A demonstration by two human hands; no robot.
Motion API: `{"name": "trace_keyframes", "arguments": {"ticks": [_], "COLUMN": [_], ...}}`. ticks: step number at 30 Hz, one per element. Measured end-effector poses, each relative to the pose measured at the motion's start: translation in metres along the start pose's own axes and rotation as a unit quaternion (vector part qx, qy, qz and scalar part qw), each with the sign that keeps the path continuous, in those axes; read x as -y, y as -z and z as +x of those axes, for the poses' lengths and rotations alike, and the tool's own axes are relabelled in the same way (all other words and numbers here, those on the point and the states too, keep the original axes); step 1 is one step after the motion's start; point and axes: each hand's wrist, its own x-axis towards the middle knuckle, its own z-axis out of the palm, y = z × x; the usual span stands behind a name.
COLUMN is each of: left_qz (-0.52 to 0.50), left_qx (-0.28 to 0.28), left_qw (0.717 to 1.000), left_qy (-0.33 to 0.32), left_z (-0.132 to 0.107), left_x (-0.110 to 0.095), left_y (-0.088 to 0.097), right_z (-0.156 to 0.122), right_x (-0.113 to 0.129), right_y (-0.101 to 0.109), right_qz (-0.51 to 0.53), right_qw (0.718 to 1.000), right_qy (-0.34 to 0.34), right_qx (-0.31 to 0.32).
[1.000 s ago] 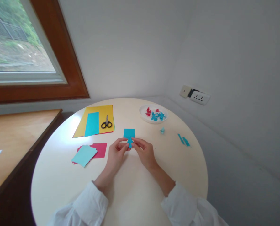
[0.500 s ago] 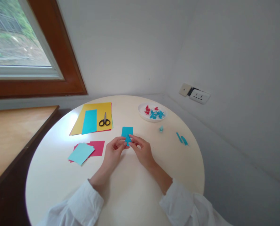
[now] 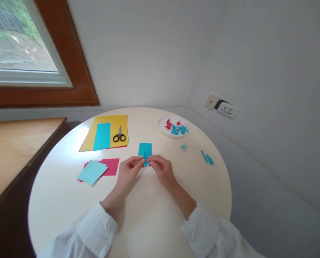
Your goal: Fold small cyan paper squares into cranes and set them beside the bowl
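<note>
Between my fingertips is a small folded blue paper [image 3: 146, 164], narrow and pointed at its lower end. My left hand [image 3: 130, 171] pinches it from the left, and my right hand [image 3: 162, 170] pinches it from the right, thumbs and fingers close together. Just beyond my fingers a flat blue paper square [image 3: 145, 147] lies on the table, its near edge hidden behind the folded piece. To the left of my left hand, light blue paper squares [image 3: 92, 172] overlap red paper squares [image 3: 113, 166].
On the round white table [image 3: 154, 222], scissors [image 3: 119, 137] and a blue strip [image 3: 102, 136] rest on yellow sheets [image 3: 91, 141]. A white plate [image 3: 162, 130] holds red and blue folded pieces. Blue scraps [image 3: 207, 157] and a small folded piece [image 3: 184, 146] lie on the right.
My fingertips have drawn closer together on the folded blue paper, which now looks narrower where they pinch it. The camera view has shifted slightly.
</note>
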Motion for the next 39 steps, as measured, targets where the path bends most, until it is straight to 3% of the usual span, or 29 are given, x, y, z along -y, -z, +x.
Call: {"name": "trace_keyframes", "arguments": {"ticks": [13,33,39], "left_qz": [-0.007,0.018,0.058], "left_qx": [-0.007,0.02,0.03], "left_qw": [1.0,0.998,0.996], "left_qy": [-0.025,-0.059,-0.058], "left_z": [-0.002,0.0,0.0], "left_x": [-0.001,0.001,0.004], "left_y": [-0.003,0.001,0.002], "right_z": [0.002,0.003,0.003], "right_x": [-0.01,-0.011,-0.011], "right_y": [-0.004,-0.002,-0.001], "right_qz": [0.01,0.056,0.033], "right_qw": [0.996,0.994,0.998], "right_qy": [-0.051,-0.082,-0.041], "right_qx": [-0.071,-0.035,-0.035]}}
